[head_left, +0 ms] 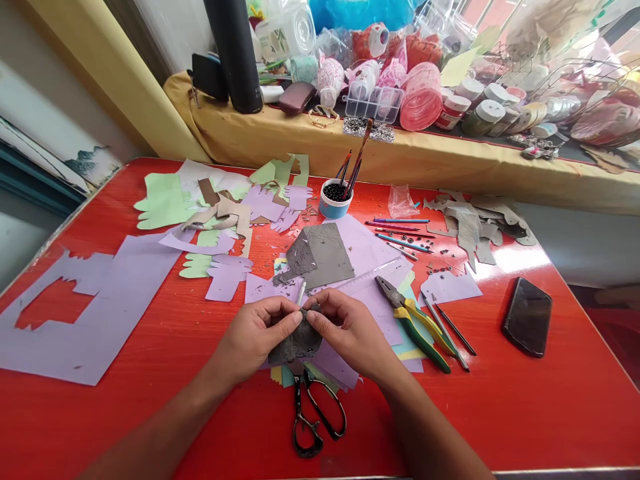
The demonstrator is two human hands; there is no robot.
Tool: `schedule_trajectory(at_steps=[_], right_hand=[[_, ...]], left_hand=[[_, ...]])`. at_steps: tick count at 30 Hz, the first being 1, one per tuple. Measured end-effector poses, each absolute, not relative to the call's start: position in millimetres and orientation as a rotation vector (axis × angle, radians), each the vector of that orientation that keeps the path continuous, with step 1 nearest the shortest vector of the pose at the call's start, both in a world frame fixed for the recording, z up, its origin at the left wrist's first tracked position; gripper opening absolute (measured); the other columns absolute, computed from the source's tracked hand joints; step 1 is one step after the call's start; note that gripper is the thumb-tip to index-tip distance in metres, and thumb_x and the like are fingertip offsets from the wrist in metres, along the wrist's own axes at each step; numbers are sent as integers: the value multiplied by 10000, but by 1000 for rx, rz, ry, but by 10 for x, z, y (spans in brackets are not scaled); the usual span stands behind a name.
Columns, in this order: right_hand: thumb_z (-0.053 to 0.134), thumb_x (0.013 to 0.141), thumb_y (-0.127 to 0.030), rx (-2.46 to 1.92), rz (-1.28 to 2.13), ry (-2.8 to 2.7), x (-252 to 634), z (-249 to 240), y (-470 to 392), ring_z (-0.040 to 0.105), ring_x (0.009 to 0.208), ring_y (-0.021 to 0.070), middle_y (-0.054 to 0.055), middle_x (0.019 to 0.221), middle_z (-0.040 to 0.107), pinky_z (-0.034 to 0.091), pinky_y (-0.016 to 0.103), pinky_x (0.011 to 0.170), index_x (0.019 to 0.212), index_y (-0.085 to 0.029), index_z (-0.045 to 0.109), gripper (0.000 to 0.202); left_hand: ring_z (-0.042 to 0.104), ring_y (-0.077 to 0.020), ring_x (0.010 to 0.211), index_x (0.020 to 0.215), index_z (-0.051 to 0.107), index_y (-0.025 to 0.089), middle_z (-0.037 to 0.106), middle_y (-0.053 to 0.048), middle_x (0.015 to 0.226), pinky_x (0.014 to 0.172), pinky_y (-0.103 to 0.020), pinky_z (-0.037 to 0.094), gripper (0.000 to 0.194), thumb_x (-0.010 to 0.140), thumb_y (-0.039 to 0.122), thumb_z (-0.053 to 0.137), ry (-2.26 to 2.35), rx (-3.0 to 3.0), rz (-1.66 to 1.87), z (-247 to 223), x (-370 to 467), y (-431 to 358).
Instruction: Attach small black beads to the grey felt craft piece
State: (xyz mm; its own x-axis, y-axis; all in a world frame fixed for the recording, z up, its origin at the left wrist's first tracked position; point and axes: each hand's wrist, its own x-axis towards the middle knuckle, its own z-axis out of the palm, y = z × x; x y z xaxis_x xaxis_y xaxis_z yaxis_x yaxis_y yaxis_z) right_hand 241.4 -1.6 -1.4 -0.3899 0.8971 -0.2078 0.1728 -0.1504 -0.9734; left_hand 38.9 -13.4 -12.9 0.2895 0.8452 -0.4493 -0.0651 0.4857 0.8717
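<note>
I can see the left hand point(260, 333) and the right hand point(353, 330) both pinching one dark gray piece point(295, 347) with thumbs and fingertips. It is low in the middle, over the papers on the red table point(240, 433). Just below it are black scissors point(298, 399), with no hand on them. A flat gray sheet point(337, 257) lies just past the hands. To the right are pliers point(419, 339), also not held. Farther back sits a little cup point(335, 210) with brushes in it.

Lots of cutting looks done: there is a pile of gray cut shapes point(465, 223) on the far right, and purple paper point(135, 280) with a hole on the left. The gray piece seems to be still being worked on. I can't tell how much is left.
</note>
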Motion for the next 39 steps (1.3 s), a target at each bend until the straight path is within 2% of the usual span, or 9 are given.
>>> schedule_trajectory(at_steps=[7, 11, 16, 22, 27, 31, 39], right_hand=[[618, 976, -298, -1267, 1557, -1621, 2390, -4, -14, 502, 681, 142, -33, 729, 593, 371, 271, 633, 932, -191, 654, 122], [619, 939, -262, -1323, 1464, -1613, 2355, 10, -16, 469, 628, 134, -51, 669, 535, 350, 261, 590, 847, -204, 592, 112], [596, 900, -253, -1380, 1466, -1582, 2345, 10, -9, 477, 614, 141, -39, 667, 549, 358, 259, 574, 846, -207, 597, 71], [588, 897, -273, -1400, 1468, -1586, 2344, 4, -10, 442, 598, 138, -47, 644, 513, 331, 262, 567, 861, -209, 597, 74], [584, 892, -251, -1373, 1492, -1645, 2334, 26, -33, 436, 616, 137, -47, 658, 509, 330, 268, 583, 856, -204, 604, 62], [591, 894, -252, -1350, 1522, -1646, 2335, 26, -47, 419, 601, 133, -53, 650, 490, 313, 268, 568, 851, -206, 595, 63], [610, 874, -237, -1363, 1539, -1658, 2331, 5, -32, 393, 588, 128, -64, 625, 454, 295, 256, 540, 829, -206, 595, 57]], left_hand=[[600, -140, 668, 853, 730, 178, 651, 2, 742, 586, -213, 561, 277, 891, 452, 741, 1202, 1103, 762, -112, 376, -141], [621, -158, 654, 857, 734, 168, 665, -10, 746, 566, -243, 573, 352, 842, 519, 771, 1184, 993, 721, -112, 401, -122], [657, -181, 629, 901, 753, 173, 703, -23, 773, 525, -263, 573, 399, 830, 565, 776, 1218, 928, 693, -124, 430, -123], [672, -199, 791, 907, 786, 186, 751, -41, 850, 696, -260, 568, 289, 851, 469, 773, 1276, 1098, 753, -121, 424, -119], [600, -161, 714, 827, 733, 183, 665, -6, 751, 655, -237, 504, 267, 849, 445, 776, 1193, 1097, 732, -104, 362, -81], [594, -163, 704, 803, 724, 172, 664, -15, 751, 656, -250, 502, 303, 830, 467, 786, 1095, 1028, 697, -98, 312, -48], [546, -142, 645, 761, 680, 176, 612, 10, 685, 578, -224, 437, 292, 771, 439, 807, 1214, 1043, 652, -136, 356, -80]])
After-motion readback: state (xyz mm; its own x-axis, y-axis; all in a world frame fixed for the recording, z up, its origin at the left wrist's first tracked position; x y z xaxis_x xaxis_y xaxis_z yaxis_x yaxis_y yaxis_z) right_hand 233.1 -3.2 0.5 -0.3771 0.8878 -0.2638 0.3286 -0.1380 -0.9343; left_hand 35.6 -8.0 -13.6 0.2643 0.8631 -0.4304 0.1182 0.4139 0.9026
